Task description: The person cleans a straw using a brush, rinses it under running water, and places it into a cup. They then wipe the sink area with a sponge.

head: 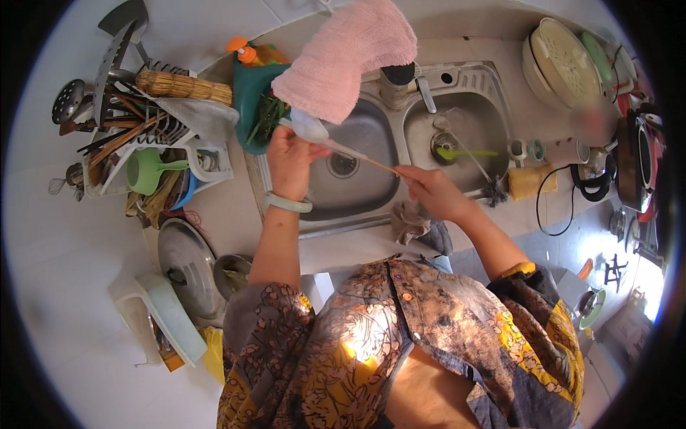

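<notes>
Over the left basin of a steel double sink (370, 198), my two hands hold a thin stick (375, 162), whitish towards the left and brown towards the right. My left hand (289, 161), with a pale bangle (289, 202) on its wrist, pinches the whitish end. Fingers of my right hand (437, 190) close around the brown end. Just above my left fingers hangs a white cloth-like piece (308, 126); whether the hand touches it is unclear. A fluffy pink towel (348, 61) hangs in front of the sink's back edge and hides part of the left basin.
Left stands a utensil rack (220, 169) beside a teal container (246, 107) holding green leaves. A faucet (426, 95) rises between the basins. In the right basin lie a long-handled brush (471, 153) and a green utensil (466, 153). Rags (410, 222) lie at the front edge.
</notes>
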{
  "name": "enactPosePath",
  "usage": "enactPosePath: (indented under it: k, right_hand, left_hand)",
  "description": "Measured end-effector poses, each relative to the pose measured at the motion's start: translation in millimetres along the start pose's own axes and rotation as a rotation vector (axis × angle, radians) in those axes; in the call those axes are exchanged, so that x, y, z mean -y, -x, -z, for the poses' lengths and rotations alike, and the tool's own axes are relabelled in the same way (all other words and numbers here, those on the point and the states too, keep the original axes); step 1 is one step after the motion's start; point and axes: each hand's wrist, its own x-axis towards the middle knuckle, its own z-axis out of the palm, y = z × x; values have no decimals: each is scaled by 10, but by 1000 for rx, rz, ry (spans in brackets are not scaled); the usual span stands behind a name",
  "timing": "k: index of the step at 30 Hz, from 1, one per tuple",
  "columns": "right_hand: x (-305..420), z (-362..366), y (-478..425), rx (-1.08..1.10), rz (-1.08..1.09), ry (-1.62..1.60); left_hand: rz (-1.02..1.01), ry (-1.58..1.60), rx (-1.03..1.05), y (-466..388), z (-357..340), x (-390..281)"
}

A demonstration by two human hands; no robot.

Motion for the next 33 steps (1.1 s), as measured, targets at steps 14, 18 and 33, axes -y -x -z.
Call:
enactPosePath:
  k: [14, 18, 33]
  right_hand:
    - [-174, 235, -233, -151, 433, 310]
    - [-192, 187, -180, -135, 402, 387]
    - [-462, 319, -15, -106, 299, 414]
  left_hand:
    - [70, 48, 45, 49, -115, 60]
    - [54, 7, -10, 84, -94, -16]
    - [81, 90, -18, 153, -133, 117]
